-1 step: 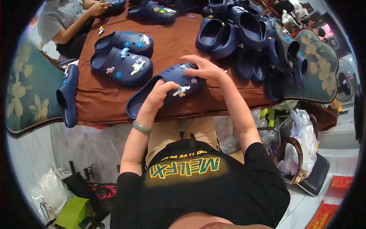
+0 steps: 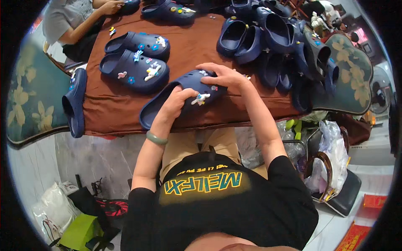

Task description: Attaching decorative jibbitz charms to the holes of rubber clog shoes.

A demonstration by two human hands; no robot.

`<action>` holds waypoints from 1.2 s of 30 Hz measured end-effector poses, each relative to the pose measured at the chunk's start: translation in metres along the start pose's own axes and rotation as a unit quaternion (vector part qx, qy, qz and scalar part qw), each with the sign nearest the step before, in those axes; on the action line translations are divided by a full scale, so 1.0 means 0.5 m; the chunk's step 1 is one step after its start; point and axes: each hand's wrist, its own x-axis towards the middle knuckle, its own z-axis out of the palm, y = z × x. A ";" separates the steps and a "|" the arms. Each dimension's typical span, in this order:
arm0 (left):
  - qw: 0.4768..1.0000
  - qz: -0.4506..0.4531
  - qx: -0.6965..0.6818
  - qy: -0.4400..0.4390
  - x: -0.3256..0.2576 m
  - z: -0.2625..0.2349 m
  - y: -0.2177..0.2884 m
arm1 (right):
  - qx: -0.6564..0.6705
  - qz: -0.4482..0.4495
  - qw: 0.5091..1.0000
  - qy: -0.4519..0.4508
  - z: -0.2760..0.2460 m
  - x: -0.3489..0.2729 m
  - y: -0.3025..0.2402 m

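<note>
A navy-blue clog (image 2: pixel 167 98) lies tilted at the near edge of the brown cloth, its toe pointing away to the right. My left hand (image 2: pixel 179 101) grips it with fingers inside the foot opening and the thumb on top, beside a white figure charm (image 2: pixel 200 98). Over the toe end rests my right hand (image 2: pixel 222 77), fingers curved around the far side and thumb on the upper near a small charm (image 2: pixel 203 72). Whether a small piece is pinched under the right fingers is hidden. A pair of charm-covered clogs (image 2: pixel 136 75) lies just beyond, to the left.
Brown cloth (image 2: pixel 188 50) covers the table. Many navy clogs (image 2: pixel 274 33) are heaped at the right, and one clog (image 2: pixel 74 104) stands at the left edge. Loose charms (image 2: pixel 112 31) lie far left, near another person's hand (image 2: pixel 112 7). A chair with plastic bags (image 2: pixel 331 159) stands right.
</note>
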 end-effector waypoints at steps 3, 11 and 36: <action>0.999 0.009 -0.027 0.014 -0.004 0.001 0.004 | 0.021 0.054 0.994 -0.095 0.012 0.018 -0.001; 0.998 0.004 0.032 0.061 0.003 -0.024 -0.007 | -0.176 0.035 0.984 0.000 0.052 0.036 0.016; 0.977 -0.074 -0.199 0.032 0.054 -0.036 -0.065 | -0.140 -0.066 0.949 0.276 0.074 -0.063 0.041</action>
